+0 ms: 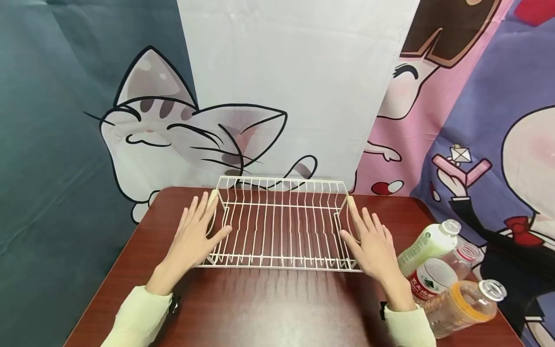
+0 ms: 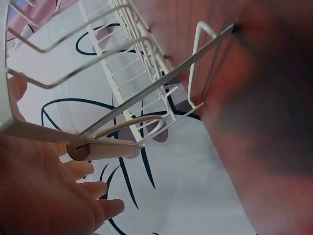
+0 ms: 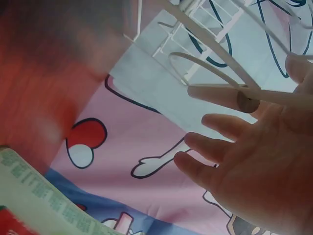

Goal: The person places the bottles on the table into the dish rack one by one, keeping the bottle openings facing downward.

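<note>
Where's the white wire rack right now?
In the head view, the white wire rack is near the middle, between the left hand and the right hand, toward the far edge of the table.

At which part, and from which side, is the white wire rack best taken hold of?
Probably by the two round wooden-looking handles, one at each end of the rack, coming from the outer left and right. They are thicker than the wires, and gripping both ends should keep this wide rack level.

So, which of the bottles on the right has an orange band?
The clear bottle at the near end of the group, lowest in the head view. It alone is ringed in orange, unlike the green-and-white bottle and the red-labelled bottle.
</note>
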`<state>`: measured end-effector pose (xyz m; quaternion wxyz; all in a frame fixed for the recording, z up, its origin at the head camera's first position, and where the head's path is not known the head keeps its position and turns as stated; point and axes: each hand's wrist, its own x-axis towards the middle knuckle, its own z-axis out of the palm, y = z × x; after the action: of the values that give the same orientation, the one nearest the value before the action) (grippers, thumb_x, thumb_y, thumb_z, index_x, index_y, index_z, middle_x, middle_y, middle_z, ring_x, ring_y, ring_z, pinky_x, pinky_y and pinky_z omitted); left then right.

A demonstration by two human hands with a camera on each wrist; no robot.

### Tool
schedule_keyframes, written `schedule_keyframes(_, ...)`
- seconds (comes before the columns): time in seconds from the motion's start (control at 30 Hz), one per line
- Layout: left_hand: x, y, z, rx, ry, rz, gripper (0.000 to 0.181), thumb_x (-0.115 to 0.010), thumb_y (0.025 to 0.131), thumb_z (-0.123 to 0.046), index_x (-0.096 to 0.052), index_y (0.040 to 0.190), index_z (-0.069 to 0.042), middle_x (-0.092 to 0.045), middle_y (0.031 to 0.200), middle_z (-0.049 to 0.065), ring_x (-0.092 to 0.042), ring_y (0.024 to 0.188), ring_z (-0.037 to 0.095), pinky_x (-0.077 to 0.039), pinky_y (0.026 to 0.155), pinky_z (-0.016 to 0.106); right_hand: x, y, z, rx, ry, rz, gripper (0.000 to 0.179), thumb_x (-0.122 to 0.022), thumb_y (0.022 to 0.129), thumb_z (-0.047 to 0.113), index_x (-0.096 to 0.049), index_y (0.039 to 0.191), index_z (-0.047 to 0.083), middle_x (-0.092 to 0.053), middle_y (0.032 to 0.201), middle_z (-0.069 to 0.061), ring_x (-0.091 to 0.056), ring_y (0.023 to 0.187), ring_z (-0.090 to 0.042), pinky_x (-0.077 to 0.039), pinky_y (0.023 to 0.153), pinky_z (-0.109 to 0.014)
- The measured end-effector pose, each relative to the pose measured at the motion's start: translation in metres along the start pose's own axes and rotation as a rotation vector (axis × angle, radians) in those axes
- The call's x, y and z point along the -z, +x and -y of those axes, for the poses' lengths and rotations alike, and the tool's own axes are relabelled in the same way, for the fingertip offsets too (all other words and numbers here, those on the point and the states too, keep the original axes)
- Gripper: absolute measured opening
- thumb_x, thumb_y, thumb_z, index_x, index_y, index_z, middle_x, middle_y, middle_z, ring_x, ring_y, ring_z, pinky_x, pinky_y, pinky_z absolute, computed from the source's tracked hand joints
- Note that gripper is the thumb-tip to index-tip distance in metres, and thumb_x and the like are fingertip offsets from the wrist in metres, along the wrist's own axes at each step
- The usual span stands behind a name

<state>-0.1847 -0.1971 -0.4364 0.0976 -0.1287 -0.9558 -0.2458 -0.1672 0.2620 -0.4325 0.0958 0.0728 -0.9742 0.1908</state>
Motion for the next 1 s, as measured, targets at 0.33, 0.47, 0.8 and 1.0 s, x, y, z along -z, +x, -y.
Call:
schedule_keyframes(0.33,-0.008,-0.024,-0.003,0.077,-0.084,-0.038,0.093,-0.065,0.108,-0.060,-0.022,0.179,-0.019,-0.013,0.185,0.018,-0.012,0.171,0.043,-0.014,0.136,0.064,0.002,-0.021,0.004,-0.025,0.092,-0.077,0.077,-0.056,0.114,0.049,-0.033,0.175,0.008,-0.032,0.174,-0.034,-0.032,0.160,-0.054,-0.027,0.121,-0.076)
schedule_keyframes(0.47,-0.010,-0.032,-0.006,0.090,-0.109,-0.059,0.093,-0.066,0.108,-0.058,-0.020,0.180,-0.021,-0.015,0.185,0.016,-0.015,0.170,0.042,-0.017,0.135,0.064,0.004,-0.033,0.008,-0.024,0.133,-0.129,0.075,-0.059,0.114,0.046,-0.035,0.174,0.009,-0.035,0.173,-0.033,-0.037,0.157,-0.055,-0.030,0.118,-0.077)
schedule_keyframes(0.8,-0.012,-0.047,-0.015,0.151,-0.159,-0.091,0.094,-0.065,0.109,-0.057,-0.019,0.179,-0.014,-0.015,0.186,0.007,-0.023,0.168,0.042,-0.032,0.123,0.076,0.008,-0.068,0.026,-0.062,0.178,-0.313,0.072,-0.068,0.111,0.034,-0.039,0.173,0.015,-0.043,0.170,-0.029,-0.042,0.153,-0.055,-0.034,0.115,-0.080)
schedule_keyframes(1.0,-0.013,-0.053,-0.013,0.177,-0.162,-0.093,0.093,-0.063,0.109,-0.058,-0.019,0.179,-0.015,-0.013,0.187,0.004,-0.026,0.167,0.043,-0.037,0.117,0.081,0.012,-0.093,0.039,-0.115,0.218,-0.571,0.071,-0.080,0.100,0.016,-0.054,0.166,0.015,-0.058,0.158,-0.024,-0.053,0.146,-0.033,-0.040,0.125,-0.036)
